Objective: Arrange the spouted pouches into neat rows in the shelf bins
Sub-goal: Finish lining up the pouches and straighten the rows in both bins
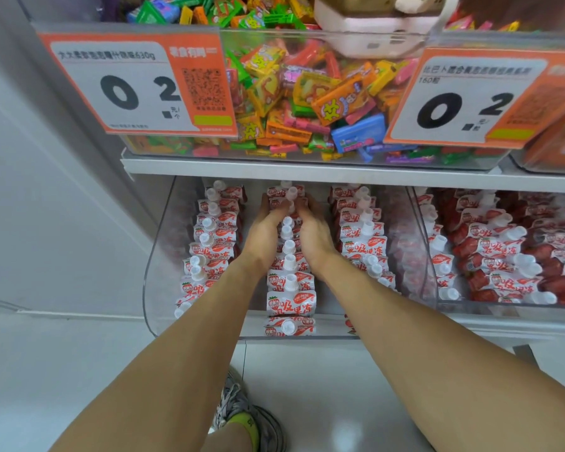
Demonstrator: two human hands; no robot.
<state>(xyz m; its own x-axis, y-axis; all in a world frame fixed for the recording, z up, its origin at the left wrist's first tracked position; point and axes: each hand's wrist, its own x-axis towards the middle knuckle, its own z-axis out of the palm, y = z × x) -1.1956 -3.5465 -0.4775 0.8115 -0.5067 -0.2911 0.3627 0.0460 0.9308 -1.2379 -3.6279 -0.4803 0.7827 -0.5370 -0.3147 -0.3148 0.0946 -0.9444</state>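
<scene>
White shelving unit [307, 172] beside a pale grey wall [46, 207], standing on glossy white floor tiles [323, 402] reflecting overhead light.

In the lower bin [157, 256], pouches stand in three rows running front to back: left row [209, 243], middle row [289, 288], right row [362, 236]. A neighbouring bin [428, 256] sits right; a candy bin [307, 93] sits on the shelf [307, 172] above
</scene>
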